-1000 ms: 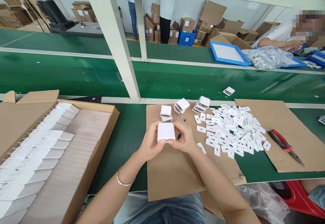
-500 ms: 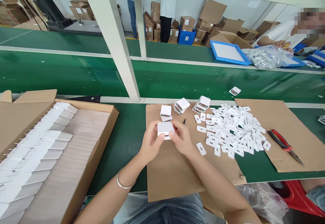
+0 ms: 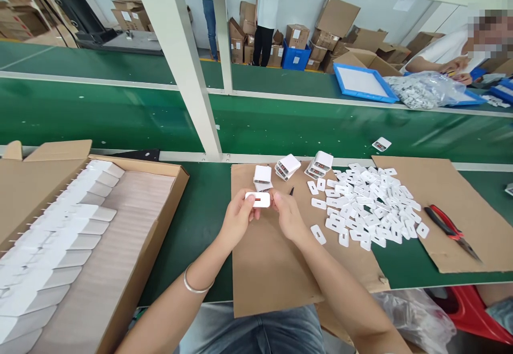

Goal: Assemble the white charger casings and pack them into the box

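My left hand [image 3: 236, 216] grips a small white plastic housing [image 3: 262, 200] over the cardboard sheet, thumb on its near face. That face is turned up toward me and shows a dark reddish slot. My right hand [image 3: 289, 215] is closed at the housing's right end, its fingertips partly hidden. Just beyond stand more white housings [image 3: 263, 174], with two stacked groups [image 3: 287, 166] to their right, their open ends showing parts inside. A heap of flat white slotted end plates [image 3: 371, 204] spreads to the right of my right hand.
A cardboard box [image 3: 140, 252] with rows of white pieces is at left. Red-handled pliers [image 3: 451, 225] lie on the right cardboard sheet [image 3: 425, 183]. One housing [image 3: 381, 144] sits on the green conveyor belt [image 3: 296, 124]. A metal post [image 3: 188, 65] rises ahead. A co-worker sits far right.
The housing has been tilted in my hands, so its slotted end face now points at me instead of its broad side. The lone housing on the belt has shifted right.
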A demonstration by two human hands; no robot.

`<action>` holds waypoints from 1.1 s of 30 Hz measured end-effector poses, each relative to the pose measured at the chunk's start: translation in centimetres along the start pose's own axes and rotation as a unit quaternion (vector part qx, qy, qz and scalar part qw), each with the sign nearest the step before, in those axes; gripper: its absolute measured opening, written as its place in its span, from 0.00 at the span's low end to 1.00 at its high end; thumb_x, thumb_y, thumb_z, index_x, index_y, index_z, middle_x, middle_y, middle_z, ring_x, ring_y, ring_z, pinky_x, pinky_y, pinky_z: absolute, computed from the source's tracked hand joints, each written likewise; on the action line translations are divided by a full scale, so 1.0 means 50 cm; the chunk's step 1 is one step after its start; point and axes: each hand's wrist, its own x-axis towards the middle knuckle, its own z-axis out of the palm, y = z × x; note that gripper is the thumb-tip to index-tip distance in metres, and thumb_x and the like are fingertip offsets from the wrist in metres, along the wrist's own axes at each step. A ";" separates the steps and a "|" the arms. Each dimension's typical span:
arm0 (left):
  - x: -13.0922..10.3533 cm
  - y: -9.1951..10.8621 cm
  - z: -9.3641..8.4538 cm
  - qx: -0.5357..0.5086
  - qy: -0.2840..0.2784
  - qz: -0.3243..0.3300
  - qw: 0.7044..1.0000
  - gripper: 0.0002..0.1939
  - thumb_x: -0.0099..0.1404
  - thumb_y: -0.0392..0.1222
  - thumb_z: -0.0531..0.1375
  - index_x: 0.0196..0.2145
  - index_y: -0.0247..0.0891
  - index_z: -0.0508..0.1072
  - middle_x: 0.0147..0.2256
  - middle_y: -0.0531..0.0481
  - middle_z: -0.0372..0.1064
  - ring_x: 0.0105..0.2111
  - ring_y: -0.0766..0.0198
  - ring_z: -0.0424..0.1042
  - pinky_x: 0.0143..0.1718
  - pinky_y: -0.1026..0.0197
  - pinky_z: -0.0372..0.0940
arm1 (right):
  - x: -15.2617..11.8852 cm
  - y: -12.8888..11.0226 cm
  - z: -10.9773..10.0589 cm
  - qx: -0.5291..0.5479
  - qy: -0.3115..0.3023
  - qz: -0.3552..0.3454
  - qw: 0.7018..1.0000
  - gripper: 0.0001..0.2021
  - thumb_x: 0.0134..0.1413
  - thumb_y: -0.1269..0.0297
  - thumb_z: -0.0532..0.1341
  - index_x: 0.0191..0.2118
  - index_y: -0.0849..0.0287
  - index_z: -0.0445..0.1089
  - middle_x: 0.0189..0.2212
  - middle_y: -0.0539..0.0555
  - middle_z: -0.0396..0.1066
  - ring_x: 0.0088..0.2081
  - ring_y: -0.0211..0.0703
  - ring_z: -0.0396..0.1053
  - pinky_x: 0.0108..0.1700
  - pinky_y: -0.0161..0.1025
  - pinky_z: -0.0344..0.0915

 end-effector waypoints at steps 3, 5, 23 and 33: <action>-0.003 0.002 0.000 0.019 0.006 0.010 1.000 0.22 0.70 0.62 0.55 0.37 0.38 0.65 0.25 0.54 0.66 0.25 0.67 0.63 0.28 0.63 0.58 | 0.003 0.001 0.001 -0.003 -0.001 0.023 1.000 0.22 0.65 0.45 0.54 0.26 0.56 0.55 0.21 0.46 0.58 0.26 0.38 0.55 0.30 0.37 0.51; -0.006 0.005 0.000 0.034 0.012 0.027 0.999 0.22 0.70 0.63 0.55 0.38 0.38 0.66 0.28 0.53 0.67 0.26 0.66 0.64 0.30 0.63 0.59 | 0.005 0.002 0.002 -0.006 0.002 0.027 1.000 0.21 0.63 0.47 0.57 0.26 0.56 0.55 0.22 0.45 0.56 0.26 0.36 0.52 0.29 0.37 0.49; -0.011 0.011 -0.006 0.090 0.036 0.123 0.988 0.24 0.71 0.63 0.51 0.36 0.38 0.67 0.28 0.53 0.62 0.25 0.66 0.60 0.26 0.63 0.56 | -0.001 -0.006 0.013 0.018 0.043 -0.080 0.996 0.18 0.55 0.56 0.63 0.24 0.56 0.54 0.21 0.44 0.48 0.25 0.35 0.47 0.27 0.36 0.45; 0.002 0.008 -0.008 0.037 -0.015 -0.054 0.998 0.25 0.71 0.64 0.49 0.31 0.39 0.62 0.17 0.56 0.62 0.18 0.68 0.56 0.21 0.64 0.50 | 0.008 0.005 0.018 0.024 0.044 0.061 0.997 0.27 0.61 0.41 0.56 0.19 0.56 0.55 0.18 0.46 0.52 0.23 0.36 0.50 0.27 0.37 0.48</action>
